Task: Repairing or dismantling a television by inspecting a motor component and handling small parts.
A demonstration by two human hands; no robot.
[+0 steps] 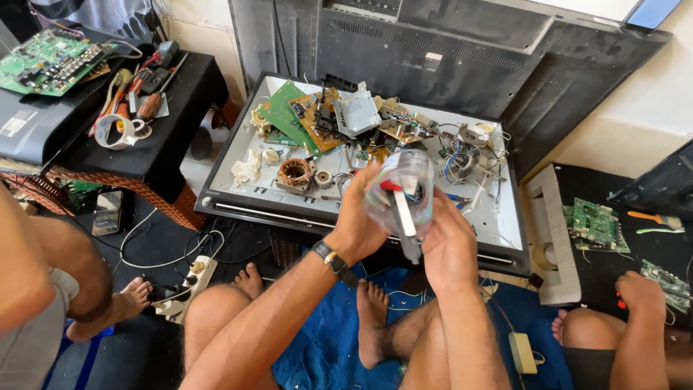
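Here, a clear plastic container (401, 189) is held upright between both hands above the flat panel (238, 155) strewn with circuit boards (303, 115). The left hand (359, 217) is closed round its side; the right hand (449, 245) is clasped beneath it.

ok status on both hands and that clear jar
Left hand and right hand both gripping clear plastic jar, raised over the tray of scrap boards. Pens and wires inside jar. Nothing between hands and jar.

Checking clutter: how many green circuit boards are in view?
4: one on the black table at far left, one in the open panel, two on the right floor; more may be hidden.
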